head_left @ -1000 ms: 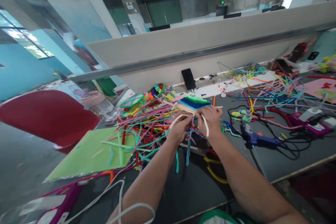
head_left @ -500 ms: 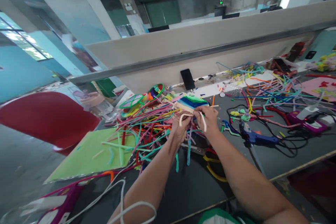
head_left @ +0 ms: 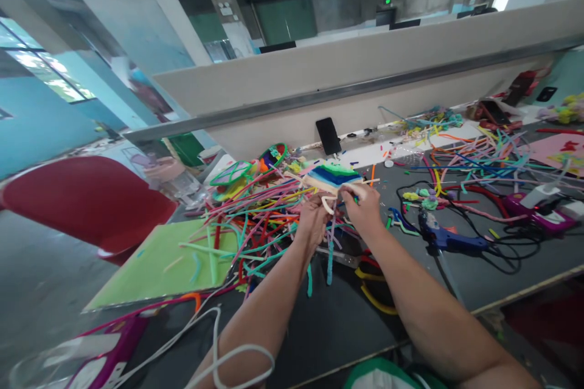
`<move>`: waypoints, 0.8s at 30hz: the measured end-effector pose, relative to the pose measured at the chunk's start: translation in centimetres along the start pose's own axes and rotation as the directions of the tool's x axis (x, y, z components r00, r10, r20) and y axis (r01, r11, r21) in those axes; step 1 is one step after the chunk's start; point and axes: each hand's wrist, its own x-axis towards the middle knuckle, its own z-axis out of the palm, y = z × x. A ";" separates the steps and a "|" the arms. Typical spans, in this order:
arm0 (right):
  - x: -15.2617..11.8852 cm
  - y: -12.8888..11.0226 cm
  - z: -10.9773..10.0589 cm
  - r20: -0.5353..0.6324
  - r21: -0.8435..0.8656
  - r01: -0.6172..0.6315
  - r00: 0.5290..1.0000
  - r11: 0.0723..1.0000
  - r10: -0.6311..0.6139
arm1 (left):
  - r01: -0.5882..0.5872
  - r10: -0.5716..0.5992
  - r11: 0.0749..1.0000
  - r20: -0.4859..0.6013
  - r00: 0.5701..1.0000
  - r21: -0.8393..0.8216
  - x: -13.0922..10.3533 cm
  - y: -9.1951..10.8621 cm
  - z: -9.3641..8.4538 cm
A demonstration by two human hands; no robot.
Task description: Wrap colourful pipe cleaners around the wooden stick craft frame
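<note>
My left hand [head_left: 314,219] is closed in a pinch around a bent cream pipe cleaner [head_left: 326,205], whose short curved end sticks out near the fingertips. Close beside it, my right hand [head_left: 365,205] pinches at the lower edge of a craft piece [head_left: 335,177] with green, blue and cream bands. Whether the right fingers also grip the cream pipe cleaner is hidden. Below the hands hangs a purple and teal strip [head_left: 330,261]. Scissors [head_left: 378,301] with yellow and red handles lie under my right forearm.
A heap of coloured pipe cleaners [head_left: 255,213] spreads left of my hands, partly over a green sheet [head_left: 150,261]. Rightward lie a blue glue gun [head_left: 456,242] with its cord and a purple power strip [head_left: 538,209]. A phone [head_left: 327,135] leans against the partition.
The cream end that hung out over my right hand no longer shows there. The cream end by my left hand now bends downward in a tighter curve. The view has shifted slightly.
</note>
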 end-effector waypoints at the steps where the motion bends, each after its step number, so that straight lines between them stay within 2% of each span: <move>1: -0.1 -0.1 0.0 0.026 -0.007 0.038 0.999 0.999 -0.038 | 0.001 -0.001 1.000 -0.013 1.000 0.001 0.1 0.0 -0.1; 4: -0.4 -0.3 0.1 0.109 -0.002 0.163 0.981 0.987 -0.162 | -0.016 0.018 0.999 -0.073 0.997 0.029 0.3 0.2 -0.3; 7: -0.9 -0.5 0.3 0.112 -0.013 0.200 0.974 0.980 -0.197 | -0.076 0.081 0.994 -0.063 0.995 0.077 0.3 0.2 -0.4; 10: -1.3 -0.8 0.8 0.009 -0.047 0.138 0.990 0.989 -0.137 | -0.124 0.126 0.985 -0.010 0.992 0.116 0.1 0.0 -0.4; 12: -1.4 -0.9 1.2 -0.030 -0.031 0.080 0.996 0.996 -0.081 | -0.134 0.138 0.979 -0.011 0.990 0.152 0.0 -0.1 -0.4; 17: -1.5 -1.2 1.7 0.020 0.064 0.036 0.999 0.997 -0.037 | -0.187 0.195 0.964 -0.025 0.980 0.188 0.1 -0.5 -0.7; 21: -1.6 -1.2 1.6 -0.086 0.099 0.000 0.996 0.995 0.008 | -0.174 0.183 0.952 -0.013 0.983 0.251 0.2 -0.8 -0.6; 24: -1.7 -1.5 1.5 -0.139 0.206 -0.051 0.987 0.977 0.081 | -0.150 0.156 0.973 -0.025 0.987 0.173 0.2 -0.8 -0.2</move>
